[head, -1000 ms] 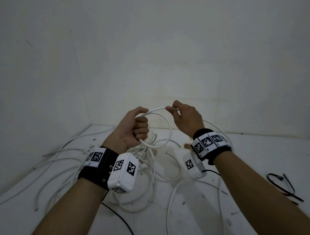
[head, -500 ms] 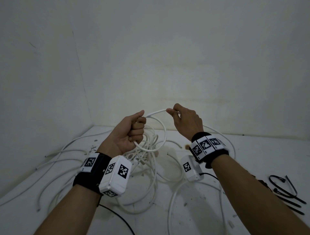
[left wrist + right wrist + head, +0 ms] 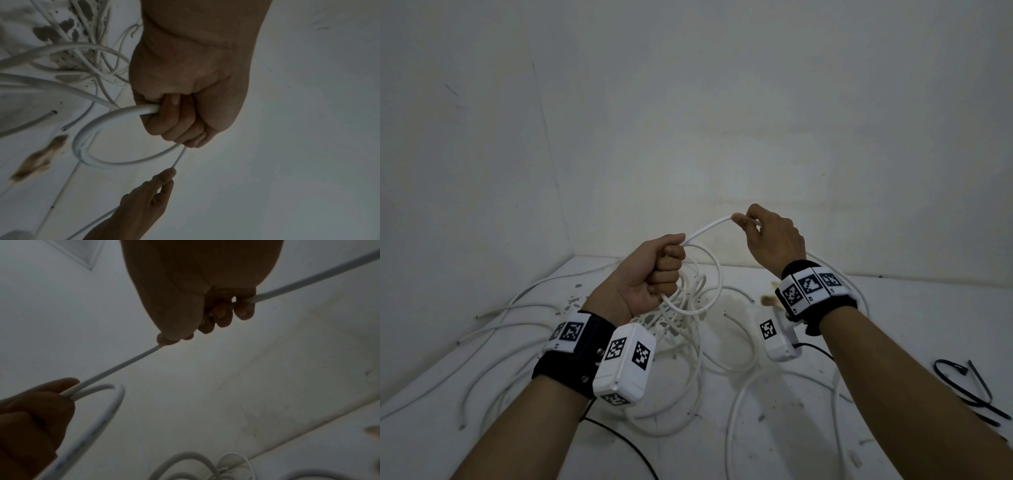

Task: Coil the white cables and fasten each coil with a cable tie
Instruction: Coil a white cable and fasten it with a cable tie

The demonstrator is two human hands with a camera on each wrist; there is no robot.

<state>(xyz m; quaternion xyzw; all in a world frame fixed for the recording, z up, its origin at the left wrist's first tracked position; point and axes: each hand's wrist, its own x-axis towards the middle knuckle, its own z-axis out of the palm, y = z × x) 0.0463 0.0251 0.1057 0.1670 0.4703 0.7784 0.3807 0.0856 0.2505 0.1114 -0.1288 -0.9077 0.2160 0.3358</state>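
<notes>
In the lower centre of the head view, your left hand is clenched in a fist around the coil, which so far shows about one full loop hanging from the grip. Up and to the right, your right hand pinches the white cable between thumb and forefinger, its remaining fingers curled over the trailing length. A short taut span of cable joins the two hands.

Below the hands, the rest of this cable drops to the tabletop and runs among the loose cables spread over the centre and left of the frame. None of these appears coiled.

At the lower right edge, the black cable ties lie on the tabletop, well apart from both hands. No coil shows a tie.

Judge the task as barely begun: the first coil is under way, and every fastening step remains.
</notes>
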